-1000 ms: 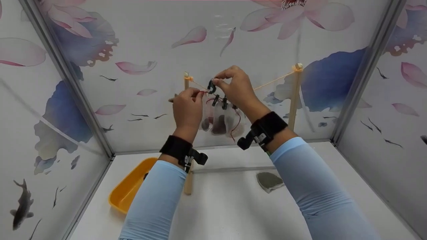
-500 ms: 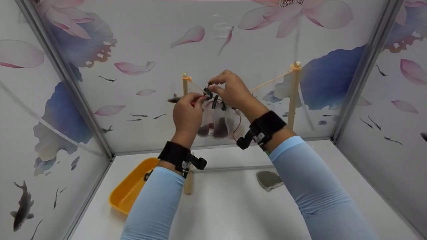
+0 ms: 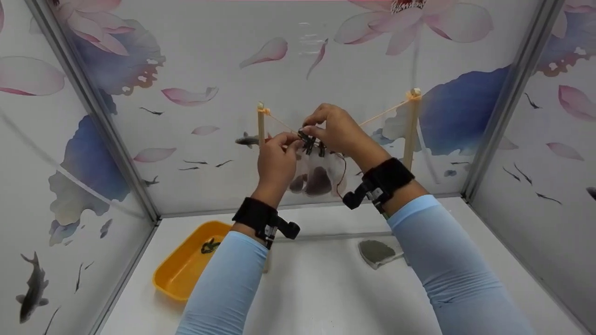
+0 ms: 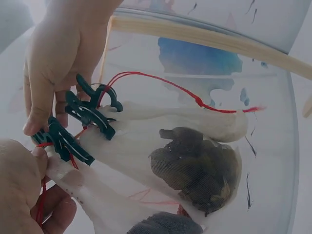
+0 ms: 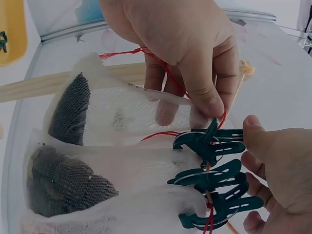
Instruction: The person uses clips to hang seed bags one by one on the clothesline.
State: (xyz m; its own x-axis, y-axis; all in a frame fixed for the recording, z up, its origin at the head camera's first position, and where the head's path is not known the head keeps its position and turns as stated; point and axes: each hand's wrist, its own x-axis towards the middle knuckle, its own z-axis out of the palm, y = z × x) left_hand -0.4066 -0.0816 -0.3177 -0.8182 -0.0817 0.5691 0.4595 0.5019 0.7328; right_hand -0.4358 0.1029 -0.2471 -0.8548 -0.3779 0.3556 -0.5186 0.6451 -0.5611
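My left hand (image 3: 278, 160) pinches the top edge of a white mesh drawstring bag (image 5: 141, 105) with dark contents and a red cord. Against it, my right hand (image 3: 342, 132) squeezes the handles of a dark green spring clip (image 5: 209, 141), which sits at the bag's top corner by the orange rope (image 3: 384, 113). Beside it on the rope, two more green clips (image 4: 92, 117) hold another mesh bag (image 4: 146, 131) full of dark lumps and a further pale bag (image 5: 102, 222). In the left wrist view, the right fingers partly cover the clip handles.
Wooden posts (image 3: 409, 135) carry the rope's ends at left and right. On the white table, a yellow tray (image 3: 170, 274) with a green clip (image 3: 210, 245) stands left; a mesh bag with grey-green contents (image 3: 376, 251) lies right. Flower-patterned panels stand around.
The clip in my right hand has come down from above the rope onto the bag's top edge. Both hands have shifted right and slightly down, the hanging bags moving right with them.
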